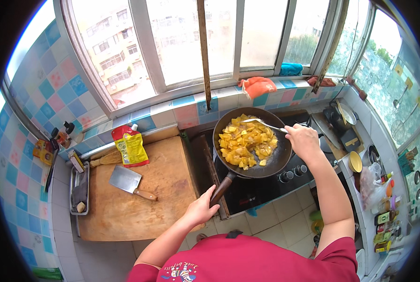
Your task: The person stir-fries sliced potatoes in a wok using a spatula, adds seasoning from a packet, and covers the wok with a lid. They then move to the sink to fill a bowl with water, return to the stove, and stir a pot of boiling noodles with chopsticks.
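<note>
A dark frying pan (283,149) sits over the black gas stove (245,194), full of chopped yellow-orange pieces (243,139) that look soft and glossy. Its brown wooden handle (222,187) points toward me, and my left hand (202,208) grips the end of it. In my right hand (304,140) is a metal spoon or turner (263,123); its head rests at the far side of the food. The burner beneath the pan is hidden.
Left of the stove, a cleaver (126,179) lies on a large wooden board (167,204). Behind it are a yellow-red pouch (130,146) and a straw brush (106,157). A metal tray (86,190) borders the board. Several bottles (383,229) and a yellow bowl (355,161) stand right.
</note>
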`<action>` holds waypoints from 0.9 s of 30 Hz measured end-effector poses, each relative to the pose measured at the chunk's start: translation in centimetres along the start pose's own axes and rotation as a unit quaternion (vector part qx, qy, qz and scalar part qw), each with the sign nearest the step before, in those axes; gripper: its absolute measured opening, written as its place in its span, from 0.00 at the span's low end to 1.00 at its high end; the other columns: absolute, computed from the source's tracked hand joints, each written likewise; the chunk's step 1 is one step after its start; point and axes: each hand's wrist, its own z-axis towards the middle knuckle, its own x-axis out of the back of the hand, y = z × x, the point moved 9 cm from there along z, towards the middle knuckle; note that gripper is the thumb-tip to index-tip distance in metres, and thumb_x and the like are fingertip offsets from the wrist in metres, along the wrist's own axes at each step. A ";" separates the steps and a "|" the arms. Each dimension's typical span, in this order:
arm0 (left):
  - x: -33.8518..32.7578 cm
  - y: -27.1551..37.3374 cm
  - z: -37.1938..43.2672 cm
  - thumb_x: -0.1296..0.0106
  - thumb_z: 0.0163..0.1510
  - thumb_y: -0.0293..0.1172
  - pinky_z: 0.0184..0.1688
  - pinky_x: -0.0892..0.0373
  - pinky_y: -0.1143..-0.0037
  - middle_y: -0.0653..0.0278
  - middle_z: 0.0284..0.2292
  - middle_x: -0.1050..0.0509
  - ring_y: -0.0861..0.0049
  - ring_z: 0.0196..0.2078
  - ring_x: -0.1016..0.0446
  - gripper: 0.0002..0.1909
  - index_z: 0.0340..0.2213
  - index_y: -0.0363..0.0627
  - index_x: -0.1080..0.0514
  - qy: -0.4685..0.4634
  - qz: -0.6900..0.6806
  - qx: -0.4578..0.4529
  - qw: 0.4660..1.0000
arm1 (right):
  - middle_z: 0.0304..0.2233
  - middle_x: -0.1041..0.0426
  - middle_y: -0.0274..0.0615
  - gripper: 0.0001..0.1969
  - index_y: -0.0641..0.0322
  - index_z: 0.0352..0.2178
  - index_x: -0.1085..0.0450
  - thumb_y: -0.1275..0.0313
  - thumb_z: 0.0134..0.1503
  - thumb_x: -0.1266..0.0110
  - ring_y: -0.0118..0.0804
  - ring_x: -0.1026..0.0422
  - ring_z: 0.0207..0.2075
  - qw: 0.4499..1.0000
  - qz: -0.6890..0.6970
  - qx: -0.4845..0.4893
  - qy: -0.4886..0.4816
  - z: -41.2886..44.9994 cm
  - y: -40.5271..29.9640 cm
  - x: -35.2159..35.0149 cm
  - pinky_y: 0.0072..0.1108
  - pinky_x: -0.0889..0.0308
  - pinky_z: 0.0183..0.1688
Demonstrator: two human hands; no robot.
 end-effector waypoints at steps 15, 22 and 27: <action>-0.6 -0.2 0.6 0.48 0.49 0.38 0.51 0.36 0.66 0.47 0.52 0.38 0.53 0.51 0.35 0.39 0.59 0.48 0.53 -0.013 -0.003 -0.007 1.000 | 0.27 0.30 0.33 0.15 0.50 0.37 0.27 0.75 0.44 0.45 0.33 0.30 0.31 0.992 -0.055 0.091 -0.074 -9.2 1.8 6.1 0.24 0.34 0.34; -0.5 0.4 0.8 0.48 0.50 0.38 0.52 0.37 0.66 0.47 0.52 0.38 0.54 0.51 0.35 0.38 0.59 0.49 0.53 -0.024 -0.008 -0.005 1.000 | 0.26 0.30 0.33 0.12 0.52 0.35 0.26 0.73 0.44 0.42 0.36 0.29 0.30 0.997 -0.031 0.059 -0.049 -8.9 1.8 0.2 0.26 0.34 0.33; -0.5 0.2 0.6 0.49 0.50 0.38 0.52 0.37 0.66 0.48 0.52 0.38 0.54 0.52 0.35 0.38 0.59 0.49 0.53 -0.022 0.004 0.003 1.000 | 0.27 0.29 0.35 0.12 0.50 0.37 0.28 0.68 0.48 0.45 0.37 0.28 0.32 0.998 0.002 0.020 -0.052 -5.5 1.9 -0.3 0.28 0.33 0.34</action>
